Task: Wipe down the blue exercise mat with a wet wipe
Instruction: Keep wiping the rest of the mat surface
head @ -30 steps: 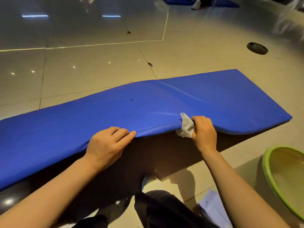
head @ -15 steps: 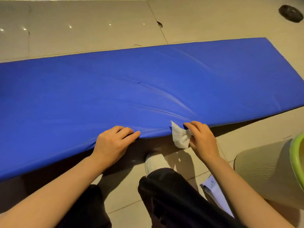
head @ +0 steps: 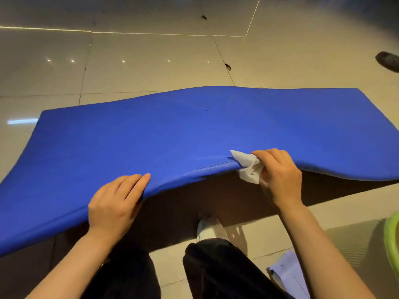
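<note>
The blue exercise mat (head: 194,130) stretches across the tiled floor, its near edge raised off the ground and casting a dark shadow underneath. My left hand (head: 114,203) grips that near edge left of centre, fingers on top and thumb hidden below. My right hand (head: 278,175) grips the edge further right, with a crumpled white wet wipe (head: 248,167) pinched between its fingers and the mat. The left and right ends of the mat sag lower than the middle.
My dark trouser legs and a white shoe (head: 209,229) are below the lifted edge. A green basin rim (head: 391,244) is at the right edge, a pale blue packet (head: 287,275) beside my right forearm. A dark round object (head: 387,60) lies on the tiles far right.
The near edge of the mat has come up higher off the floor again in both hands. The view has pulled back, so the mat's left end now shows.
</note>
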`<state>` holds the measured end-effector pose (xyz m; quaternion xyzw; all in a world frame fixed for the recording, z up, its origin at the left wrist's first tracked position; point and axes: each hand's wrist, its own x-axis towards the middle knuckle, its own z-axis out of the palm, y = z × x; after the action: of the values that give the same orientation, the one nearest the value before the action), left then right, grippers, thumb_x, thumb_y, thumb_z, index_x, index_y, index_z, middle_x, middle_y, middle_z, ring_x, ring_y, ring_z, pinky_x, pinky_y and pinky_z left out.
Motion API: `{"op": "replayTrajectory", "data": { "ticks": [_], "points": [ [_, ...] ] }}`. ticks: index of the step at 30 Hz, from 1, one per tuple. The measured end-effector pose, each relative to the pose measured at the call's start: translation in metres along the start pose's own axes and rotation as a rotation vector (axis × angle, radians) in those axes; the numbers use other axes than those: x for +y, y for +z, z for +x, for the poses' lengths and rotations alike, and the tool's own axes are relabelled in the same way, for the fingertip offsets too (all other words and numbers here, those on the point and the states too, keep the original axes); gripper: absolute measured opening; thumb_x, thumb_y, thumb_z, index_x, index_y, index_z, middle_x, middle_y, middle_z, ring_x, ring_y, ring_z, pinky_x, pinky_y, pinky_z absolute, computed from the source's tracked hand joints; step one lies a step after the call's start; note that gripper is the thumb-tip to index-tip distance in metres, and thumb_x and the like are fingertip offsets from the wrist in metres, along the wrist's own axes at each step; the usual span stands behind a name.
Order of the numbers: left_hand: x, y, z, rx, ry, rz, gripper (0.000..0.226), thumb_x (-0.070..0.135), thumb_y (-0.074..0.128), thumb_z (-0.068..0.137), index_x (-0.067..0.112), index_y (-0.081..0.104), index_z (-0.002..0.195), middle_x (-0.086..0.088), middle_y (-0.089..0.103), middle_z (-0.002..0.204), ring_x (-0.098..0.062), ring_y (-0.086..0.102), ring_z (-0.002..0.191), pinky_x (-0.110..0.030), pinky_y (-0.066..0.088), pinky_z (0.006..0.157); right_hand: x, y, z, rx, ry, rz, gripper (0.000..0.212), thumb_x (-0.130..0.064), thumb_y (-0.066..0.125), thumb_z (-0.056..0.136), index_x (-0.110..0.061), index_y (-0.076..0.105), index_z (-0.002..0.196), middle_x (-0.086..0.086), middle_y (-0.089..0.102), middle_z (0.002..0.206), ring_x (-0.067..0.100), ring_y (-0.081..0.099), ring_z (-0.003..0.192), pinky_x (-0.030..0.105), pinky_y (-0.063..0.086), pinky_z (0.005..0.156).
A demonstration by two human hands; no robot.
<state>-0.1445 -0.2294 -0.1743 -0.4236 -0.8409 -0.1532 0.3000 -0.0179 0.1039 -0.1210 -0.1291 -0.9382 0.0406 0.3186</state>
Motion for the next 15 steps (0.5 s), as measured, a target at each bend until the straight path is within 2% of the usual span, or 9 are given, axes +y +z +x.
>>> {"op": "replayTrajectory", "data": {
  "ticks": [2, 5, 7, 9, 12, 15],
  "points": [
    [0.004, 0.007, 0.006, -0.016, 0.064, -0.035, 0.026, 0.014, 0.053, 0.093, 0.012, 0.064, 0.117, -0.009, 0.07, 0.099, -0.027, 0.059, 0.087, -0.036, 0.045, 0.063, 0.004, -0.005, -0.014, -0.01, 0.053, 0.004, 0.029, -0.02, 0.046, 0.078, -0.009, 0.07, 0.091, 0.006, 0.063, 0.081, 0.022, 0.049, 0.079, 0.028, 0.038, 0.047],
    [0.008, 0.032, -0.001, -0.093, 0.16, -0.051, 0.037, 0.004, 0.064, 0.081, 0.015, 0.058, 0.116, -0.007, 0.069, 0.096, -0.03, 0.065, 0.078, -0.033, 0.048, 0.056, 0.016, 0.014, -0.058, -0.235, 0.174, -0.025, 0.025, -0.026, 0.049, 0.078, -0.011, 0.067, 0.084, 0.006, 0.06, 0.077, 0.029, 0.056, 0.073, 0.024, 0.029, 0.047],
    [0.014, 0.057, -0.002, -0.15, 0.203, -0.062, 0.046, 0.004, 0.07, 0.073, 0.014, 0.056, 0.116, -0.007, 0.068, 0.096, -0.029, 0.065, 0.077, -0.034, 0.049, 0.054, 0.031, 0.034, -0.074, -0.356, 0.28, -0.043, 0.008, -0.015, 0.068, 0.077, -0.011, 0.067, 0.083, 0.007, 0.06, 0.077, 0.034, 0.058, 0.072, 0.026, 0.031, 0.046],
    [0.017, 0.078, -0.006, -0.21, 0.209, -0.084, 0.048, 0.004, 0.075, 0.071, 0.013, 0.058, 0.114, -0.007, 0.068, 0.094, -0.029, 0.064, 0.075, -0.034, 0.047, 0.051, 0.044, 0.052, -0.08, -0.492, 0.291, -0.081, 0.02, -0.003, 0.079, 0.071, -0.01, 0.068, 0.086, 0.008, 0.061, 0.079, 0.035, 0.058, 0.073, 0.031, 0.037, 0.046],
    [0.019, 0.095, -0.032, -0.345, 0.183, -0.104, 0.061, 0.001, 0.087, 0.06, 0.013, 0.057, 0.111, -0.008, 0.067, 0.09, -0.029, 0.063, 0.07, -0.029, 0.039, 0.043, 0.046, 0.065, -0.098, -0.729, 0.266, -0.123, 0.025, 0.001, 0.075, 0.075, -0.008, 0.073, 0.098, 0.012, 0.065, 0.086, 0.037, 0.061, 0.079, 0.033, 0.038, 0.052],
    [0.023, 0.104, -0.049, -0.412, 0.186, -0.122, 0.059, 0.004, 0.087, 0.061, 0.013, 0.054, 0.11, -0.009, 0.066, 0.089, -0.029, 0.062, 0.069, -0.028, 0.038, 0.041, 0.038, 0.07, -0.114, -0.797, 0.289, -0.073, 0.023, -0.003, 0.069, 0.082, -0.01, 0.074, 0.102, 0.011, 0.068, 0.092, 0.034, 0.063, 0.084, 0.032, 0.041, 0.059]
  ]
}}
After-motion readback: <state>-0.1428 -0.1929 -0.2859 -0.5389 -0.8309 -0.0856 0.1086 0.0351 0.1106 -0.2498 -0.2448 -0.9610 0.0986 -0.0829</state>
